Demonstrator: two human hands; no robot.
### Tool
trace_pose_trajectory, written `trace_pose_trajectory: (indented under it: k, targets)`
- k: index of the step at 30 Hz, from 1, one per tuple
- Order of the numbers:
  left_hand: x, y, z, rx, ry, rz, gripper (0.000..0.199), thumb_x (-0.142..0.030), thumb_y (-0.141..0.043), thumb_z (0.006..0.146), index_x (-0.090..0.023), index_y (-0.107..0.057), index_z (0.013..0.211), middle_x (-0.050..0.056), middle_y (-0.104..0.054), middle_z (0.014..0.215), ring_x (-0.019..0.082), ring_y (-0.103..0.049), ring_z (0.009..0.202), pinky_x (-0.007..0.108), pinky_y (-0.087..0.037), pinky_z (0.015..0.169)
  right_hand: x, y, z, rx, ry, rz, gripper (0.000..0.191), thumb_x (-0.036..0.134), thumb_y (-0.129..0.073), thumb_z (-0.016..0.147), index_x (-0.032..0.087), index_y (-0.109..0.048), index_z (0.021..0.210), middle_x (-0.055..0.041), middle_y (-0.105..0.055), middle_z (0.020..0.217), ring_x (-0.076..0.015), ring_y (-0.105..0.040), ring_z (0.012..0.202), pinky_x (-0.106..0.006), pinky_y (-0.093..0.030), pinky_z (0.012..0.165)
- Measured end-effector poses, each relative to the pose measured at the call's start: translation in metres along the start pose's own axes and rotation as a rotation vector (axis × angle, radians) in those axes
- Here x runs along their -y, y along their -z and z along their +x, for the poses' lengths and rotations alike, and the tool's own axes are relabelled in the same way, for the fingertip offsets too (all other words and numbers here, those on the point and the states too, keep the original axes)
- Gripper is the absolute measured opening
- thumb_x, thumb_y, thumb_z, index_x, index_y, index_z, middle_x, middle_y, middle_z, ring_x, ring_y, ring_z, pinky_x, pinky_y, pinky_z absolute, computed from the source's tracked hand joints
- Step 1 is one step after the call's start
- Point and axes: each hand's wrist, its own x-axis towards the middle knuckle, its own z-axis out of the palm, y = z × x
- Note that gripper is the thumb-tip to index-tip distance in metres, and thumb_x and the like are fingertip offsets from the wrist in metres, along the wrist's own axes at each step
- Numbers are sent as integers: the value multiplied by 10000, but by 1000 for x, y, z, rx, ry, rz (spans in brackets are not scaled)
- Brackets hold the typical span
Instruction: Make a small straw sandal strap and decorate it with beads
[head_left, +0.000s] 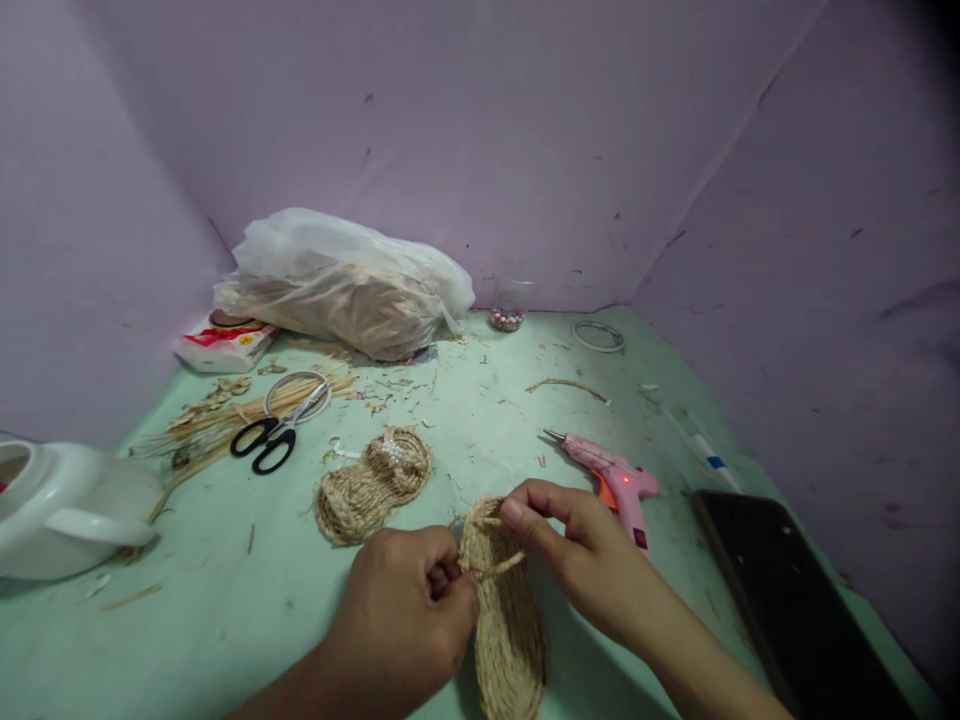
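Observation:
A long braided straw sole (510, 640) extends down to the bottom edge of the view, with a straw strap (499, 570) curving across its upper part. My left hand (409, 610) is closed at the left edge of the sole, pinching it beside the strap's end. My right hand (577, 545) pinches the sole's upper right edge between thumb and fingers. Up and to the left lies a small woven straw slipper (375, 485) with white beads on its strap. A pink glue gun (615, 475) with a red light lies just beyond my right hand.
Black-handled scissors (274, 440) lie on straw strands at the left, near a white pitcher (82, 510). A plastic bag (345, 285), tissue pack (225, 345) and bead jar (508, 318) stand at the back. A dark phone (795, 600) lies right, with a wire ring (598, 337) farther back.

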Motion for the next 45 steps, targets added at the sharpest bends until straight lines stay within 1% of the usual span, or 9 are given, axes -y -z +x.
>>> trace_pose_trajectory:
  k: [5,10,12,15,19,23,29,38,45]
  targets:
    - [8,2,10,86,113,88,196,-234,-442,632,-202,-349,462,-52,-319,458,103,-315,461,226,-185,435,-24,6,-3,-241,-21,52,203,340,-452,806,182,-567,752,-22,-575,700,-161,-515,650,-270,-391,575]
    - [19,18,10,184,89,456,311,-331,-465,716,-193,-404,444,-31,-392,446,116,-362,440,234,-186,445,-52,0,-16,-87,-100,120,107,229,-511,742,169,-599,724,-24,-595,656,-153,-528,614,-270,-398,566]
    - [17,26,4,122,28,622,337,-377,-490,733,-193,-471,451,-13,-461,434,128,-398,420,241,-183,441,-55,-5,-19,-80,-104,127,112,208,-508,755,168,-611,742,-26,-611,667,-147,-536,615,-261,-398,564]
    - [6,25,-9,-149,-289,677,279,-313,-454,801,-213,-594,581,-1,-562,510,142,-484,469,245,-293,468,-52,-10,-22,-94,-163,87,75,197,-558,741,171,-628,732,-15,-619,627,-130,-530,566,-245,-384,528]
    - [-11,-3,-10,-370,-873,760,257,-147,-427,799,-223,-670,766,60,-663,867,233,-558,846,373,-422,747,-44,-14,-22,-110,-208,35,66,202,-641,687,178,-624,747,-9,-647,626,-126,-540,535,-232,-368,498]
    - [-15,-24,10,-444,-1057,909,268,-97,-414,797,-122,-681,798,124,-657,903,263,-511,877,462,-409,826,-41,-20,-24,-137,-182,-81,78,230,-630,702,192,-638,769,-9,-653,593,-139,-548,527,-234,-349,490]
    - [-11,-25,25,-413,-1102,927,269,-91,-416,790,-101,-677,725,150,-655,872,283,-504,883,455,-439,765,-41,-27,-26,-162,-118,-188,104,178,-571,714,195,-669,744,-22,-668,603,-139,-559,519,-238,-343,498]
    - [-2,-9,29,-286,-1224,744,224,-52,-438,746,-124,-650,741,110,-643,933,270,-483,973,476,-383,875,-45,-28,-24,-159,-173,-124,81,181,-592,686,205,-638,748,0,-642,572,-135,-534,513,-236,-325,493]
    - [-3,9,34,-81,-1264,666,250,-14,-431,694,-146,-632,764,91,-643,972,231,-498,947,448,-404,878,-45,-31,-22,-157,-177,-82,104,170,-615,670,201,-645,765,4,-641,574,-128,-523,505,-236,-328,484]
